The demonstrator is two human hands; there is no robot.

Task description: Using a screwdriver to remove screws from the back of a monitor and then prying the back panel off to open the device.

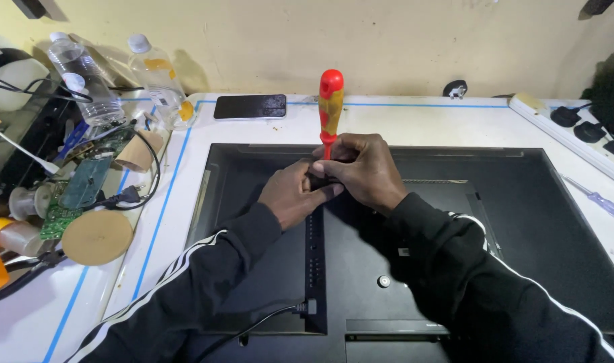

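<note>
Head view: both hands meet at the far middle of a black television back panel (pixel 522 222) lying flat on the desk (pixel 401 121). The right hand (pixel 364 171) is wrapped round the shaft of an upright red-and-yellow screwdriver (pixel 331 107), and the left hand (pixel 293 195) is pinched at its tip. The panel is still on, so the work looks early.

head view, looking down, close above table (pixel 401 121)
</note>
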